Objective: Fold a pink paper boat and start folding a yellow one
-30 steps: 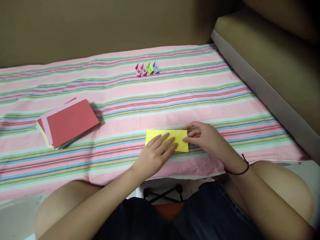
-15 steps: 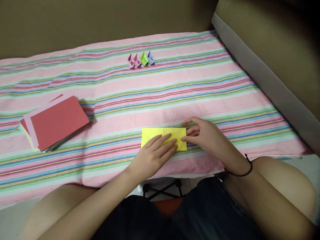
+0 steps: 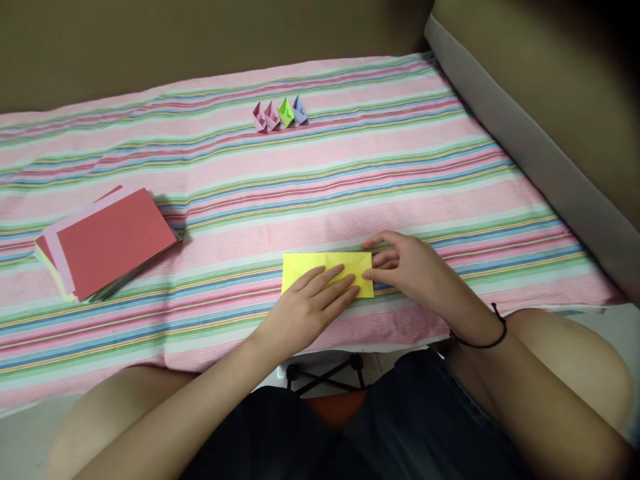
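A yellow paper [image 3: 300,263], folded into a flat rectangle with faint creases, lies near the front edge of the striped cloth. My left hand [image 3: 310,303] rests flat over its lower middle, fingers stretched out and holding it down. At the paper's right edge is my right hand [image 3: 410,267], its thumb tip over the edge and its index finger held apart above; the other fingers curl beside the edge. The paper under my left palm is hidden.
Several small folded paper shapes [image 3: 279,113], pink, green and blue, stand in a row farther back. A stack of coloured paper sheets [image 3: 115,243], red on top, lies at left. Brown padded panels [image 3: 215,40] border the striped cloth [image 3: 340,190] at the back and right.
The view has tilted very slightly, so everything sits a little higher. My left fingers have slid slightly to the right on the yellow paper; my right hand keeps its pose.
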Motion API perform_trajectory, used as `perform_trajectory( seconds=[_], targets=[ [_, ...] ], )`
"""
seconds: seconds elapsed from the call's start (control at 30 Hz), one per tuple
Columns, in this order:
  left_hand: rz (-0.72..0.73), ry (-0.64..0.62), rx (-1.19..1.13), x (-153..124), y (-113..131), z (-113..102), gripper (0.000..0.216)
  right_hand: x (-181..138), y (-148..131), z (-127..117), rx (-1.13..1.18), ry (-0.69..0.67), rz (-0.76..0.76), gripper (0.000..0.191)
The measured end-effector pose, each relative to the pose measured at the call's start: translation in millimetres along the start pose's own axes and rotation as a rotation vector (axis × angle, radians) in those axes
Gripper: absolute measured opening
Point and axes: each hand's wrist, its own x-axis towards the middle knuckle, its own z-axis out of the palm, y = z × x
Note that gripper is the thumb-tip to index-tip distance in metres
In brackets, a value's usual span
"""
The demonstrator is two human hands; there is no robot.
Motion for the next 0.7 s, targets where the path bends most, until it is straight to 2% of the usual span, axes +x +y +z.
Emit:
perform_trajectory(
  seconds=[0.13, 0.37, 0.53, 0.7],
  targets=[
    [0.002, -0.005, 0.022, 0, 0, 0, 0.036, -1, -3, -1, -0.021, -0.014, 0.025, 0.035],
    [0.003, -0.002, 0.041, 2, 4, -1, 0.036, -1, -1, -1, -0.068, -0.013, -0.035, 0.034],
    [-0.049, -0.051, 0.229, 4, 27, 1, 0.038, -1, -3, 4, -0.326, 0.132, -0.293, 0.029],
    [-0.084, -0.111, 0.304, 1, 44, 5, 0.044, -6, -8, 14, -0.407, 0.158, -0.503, 0.030]
  ],
)
